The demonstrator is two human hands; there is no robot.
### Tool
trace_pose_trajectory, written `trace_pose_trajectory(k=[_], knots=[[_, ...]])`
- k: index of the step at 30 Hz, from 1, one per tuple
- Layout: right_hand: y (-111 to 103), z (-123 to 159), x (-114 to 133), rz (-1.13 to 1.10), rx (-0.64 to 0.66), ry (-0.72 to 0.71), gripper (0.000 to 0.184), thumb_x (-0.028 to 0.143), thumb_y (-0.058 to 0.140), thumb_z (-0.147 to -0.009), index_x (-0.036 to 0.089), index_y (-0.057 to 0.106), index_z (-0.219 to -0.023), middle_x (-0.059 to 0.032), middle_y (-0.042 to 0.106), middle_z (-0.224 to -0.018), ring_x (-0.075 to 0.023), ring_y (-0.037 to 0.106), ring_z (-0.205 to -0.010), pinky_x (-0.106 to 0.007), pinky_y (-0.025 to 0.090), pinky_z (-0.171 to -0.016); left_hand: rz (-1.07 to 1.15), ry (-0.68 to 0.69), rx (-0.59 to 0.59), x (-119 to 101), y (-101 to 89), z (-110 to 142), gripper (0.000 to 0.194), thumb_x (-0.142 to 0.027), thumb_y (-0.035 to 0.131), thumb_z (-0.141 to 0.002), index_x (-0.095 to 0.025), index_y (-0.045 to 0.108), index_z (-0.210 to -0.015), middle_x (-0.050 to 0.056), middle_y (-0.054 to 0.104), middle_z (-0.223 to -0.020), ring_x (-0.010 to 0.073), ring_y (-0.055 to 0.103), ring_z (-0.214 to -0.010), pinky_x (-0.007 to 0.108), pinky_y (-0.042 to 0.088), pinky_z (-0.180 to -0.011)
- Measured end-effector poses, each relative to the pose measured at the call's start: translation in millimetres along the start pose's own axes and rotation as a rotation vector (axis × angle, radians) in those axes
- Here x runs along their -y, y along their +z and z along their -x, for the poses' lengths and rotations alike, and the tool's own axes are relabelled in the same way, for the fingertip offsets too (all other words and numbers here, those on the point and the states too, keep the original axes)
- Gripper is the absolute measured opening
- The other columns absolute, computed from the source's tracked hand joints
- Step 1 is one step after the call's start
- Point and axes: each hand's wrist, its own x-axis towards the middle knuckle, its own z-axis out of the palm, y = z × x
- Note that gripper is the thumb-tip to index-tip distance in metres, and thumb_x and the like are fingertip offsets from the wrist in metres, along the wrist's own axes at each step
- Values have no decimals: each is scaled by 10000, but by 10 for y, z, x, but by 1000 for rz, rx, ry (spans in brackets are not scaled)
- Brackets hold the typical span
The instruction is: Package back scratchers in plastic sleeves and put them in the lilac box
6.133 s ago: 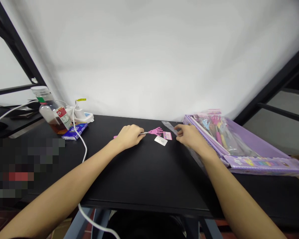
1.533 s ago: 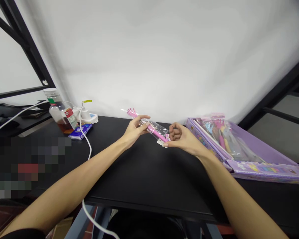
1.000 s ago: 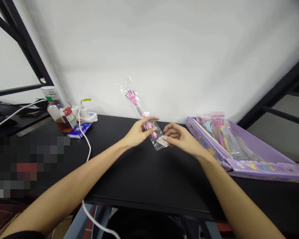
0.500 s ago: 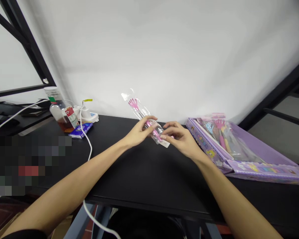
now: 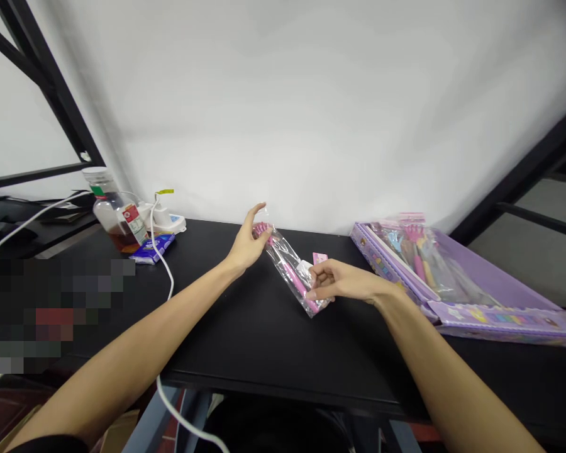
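Observation:
A pink back scratcher [image 5: 294, 277] with a hand-shaped head lies slantwise in a clear plastic bag [image 5: 283, 244] above the black table. My left hand [image 5: 248, 242] is around the head end, its thumb over the pink fingers and its index finger stretched up beside the bag's top. At the lower end, my right hand [image 5: 332, 280] pinches the bag by the handle. A white tag [image 5: 305, 269] and a small pink card [image 5: 319, 258] show by the right fingers; whether they are joined I cannot tell.
On the right stands an open purple box [image 5: 495, 270] with several bagged back scratchers [image 5: 419, 251]. A jar of brown liquid [image 5: 116, 217], a blue packet [image 5: 153, 248] and a power strip [image 5: 172, 221] are at the left. A white cable [image 5: 170, 277] hangs over the table's front edge.
The bagged back scratcher has moved down and slightly right. My left hand has shifted up from its handle to the head end. A pink card now shows beside my right hand.

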Motion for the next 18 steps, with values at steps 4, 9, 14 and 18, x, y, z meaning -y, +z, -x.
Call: trace_pose_trajectory(k=[4, 9, 14, 18], knots=[[1, 17, -9, 124, 135, 35, 360, 445, 840, -688, 200, 582, -635, 24, 597, -550, -124, 539, -528, -251, 376, -518, -73, -50, 92, 68, 2, 45, 733, -227, 787, -770, -300, 437, -1411, 0, 612, -954, 151, 714, -684, 373, 589, -815], [-73, -35, -62, 127, -402, -74, 382, 551, 748, -771, 207, 582, -753, 12, 618, -609, -144, 572, -562, -272, 430, -529, -104, -122, 351, 86, 53, 133, 630, -254, 870, -671, -227, 483, -1167, -14, 622, -857, 152, 691, -674, 312, 572, -690], [-49, -126, -125, 21, -565, -263, 405, 430, 808, -739, 224, 506, -913, -43, 706, -933, -173, 663, -762, -327, 531, -708, -117, -147, 552, 129, 90, 207, 689, -286, 893, -654, -234, 441, -1170, -16, 653, -809, 165, 679, -712, 333, 553, -720], [31, -200, -152, -8, -586, -266, 448, 395, 839, -689, 223, 470, -875, -41, 695, -906, -172, 654, -732, -325, 526, -678, -64, -148, 610, 156, 107, 240, 752, -293, 896, -656, -250, 397, -1217, -15, 655, -836, 145, 660, -691, 322, 549, -708]])
